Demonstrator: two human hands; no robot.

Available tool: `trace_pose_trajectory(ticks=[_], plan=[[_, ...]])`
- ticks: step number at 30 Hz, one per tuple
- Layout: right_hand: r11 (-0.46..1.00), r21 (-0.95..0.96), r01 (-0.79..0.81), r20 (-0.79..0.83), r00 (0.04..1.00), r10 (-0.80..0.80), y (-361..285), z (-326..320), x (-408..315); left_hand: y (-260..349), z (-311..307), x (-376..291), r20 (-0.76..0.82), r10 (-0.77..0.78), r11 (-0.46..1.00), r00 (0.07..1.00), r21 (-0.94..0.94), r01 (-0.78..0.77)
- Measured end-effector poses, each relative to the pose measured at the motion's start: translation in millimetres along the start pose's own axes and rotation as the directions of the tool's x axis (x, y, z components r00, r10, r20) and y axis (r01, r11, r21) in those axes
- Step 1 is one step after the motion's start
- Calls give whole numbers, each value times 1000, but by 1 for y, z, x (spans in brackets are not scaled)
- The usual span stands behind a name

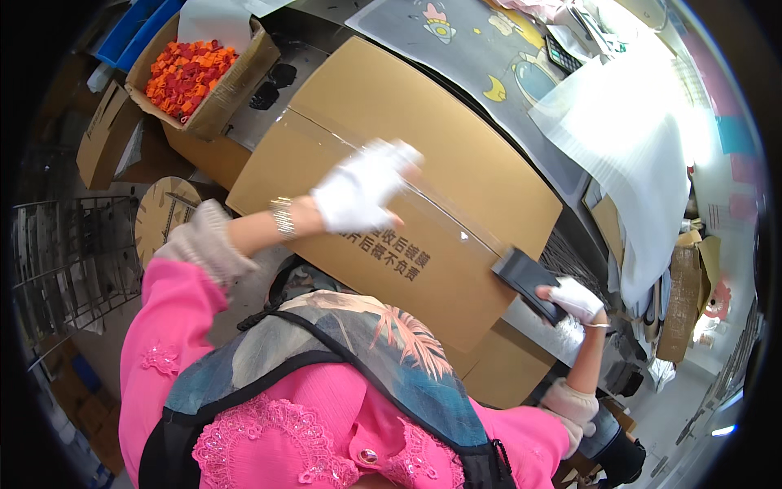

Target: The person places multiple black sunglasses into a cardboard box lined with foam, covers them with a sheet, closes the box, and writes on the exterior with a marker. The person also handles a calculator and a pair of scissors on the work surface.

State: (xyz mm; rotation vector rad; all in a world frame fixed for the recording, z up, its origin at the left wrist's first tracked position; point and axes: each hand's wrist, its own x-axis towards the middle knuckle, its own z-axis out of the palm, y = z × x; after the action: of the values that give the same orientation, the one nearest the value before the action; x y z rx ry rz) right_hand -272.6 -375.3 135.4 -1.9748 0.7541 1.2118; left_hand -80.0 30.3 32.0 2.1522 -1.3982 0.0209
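Note:
A large cardboard carton (427, 122) lies before me with its top flaps closed. Clear packing tape (440, 198) runs along the middle seam, and the near flap bears dark printed writing. Over this seam is my left hand (363, 186) in a white fingerless glove, blurred, with its thumb apart and nothing held. Whether it touches the carton I cannot tell. At the carton's right end, my right hand (571, 299), also gloved, grips a black tape dispenser (528, 284), its front end at the seam's end. The roll inside the dispenser is hidden.
An open carton (235, 79) of red and orange plastic clips stands at the upper left beside a blue bin (131, 36). A printed mat (452, 43) lies beyond the carton, with a calculator (562, 55). Translucent sheeting (635, 134) hangs at right. A wire rack (73, 257) is at left.

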Motion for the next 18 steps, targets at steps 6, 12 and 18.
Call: trace_pose_trajectory(ticks=[6, 12, 18], plan=[[966, 82, -246, -80, 964, 253, 85, 19, 16, 158, 123, 110, 239, 430, 896, 870, -229, -380], [847, -378, -373, -547, 828, 121, 76, 103, 77, 250, 225, 140, 784, -68, 343, 618, 599, -723], [692, 717, 84, -594, 593, 544, 172, 132, 66, 204, 212, 118, 14, 499, 824, 866, -317, -470]])
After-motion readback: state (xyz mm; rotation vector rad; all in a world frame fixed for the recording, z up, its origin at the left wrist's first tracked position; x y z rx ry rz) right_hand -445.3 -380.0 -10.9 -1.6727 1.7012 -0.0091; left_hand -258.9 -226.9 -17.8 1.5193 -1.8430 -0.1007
